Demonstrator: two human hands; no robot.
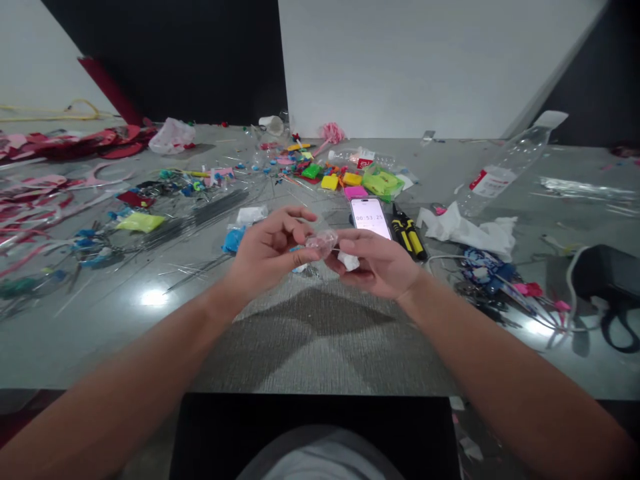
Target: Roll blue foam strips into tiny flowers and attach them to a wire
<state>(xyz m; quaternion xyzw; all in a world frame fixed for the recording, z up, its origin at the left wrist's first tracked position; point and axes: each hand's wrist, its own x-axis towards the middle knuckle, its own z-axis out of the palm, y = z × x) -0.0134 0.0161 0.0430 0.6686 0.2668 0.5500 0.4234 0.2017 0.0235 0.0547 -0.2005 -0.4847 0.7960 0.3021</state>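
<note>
Over the middle of the grey table, my left hand [273, 247] pinches a small clear crinkled plastic piece [323, 244] between thumb and fingers. My right hand [377, 262] meets it from the right, its fingers curled round a small white wad [349, 261] and touching the plastic's right edge. A thin pale line shows between the two hands. Just behind my right hand lies a phone [370, 217] with a lit timer screen. Blue clay [233, 240] and a white packet [251, 215] are beside my left hand.
Yellow-black pliers [409, 233], crumpled tissue [467, 228] and a leaning bottle [510, 163] are on the right, near a black box [607, 283]. Coloured clay packets [330, 181] lie behind. Thin wires [200, 217] and red-pink strips [45, 190] cover the left.
</note>
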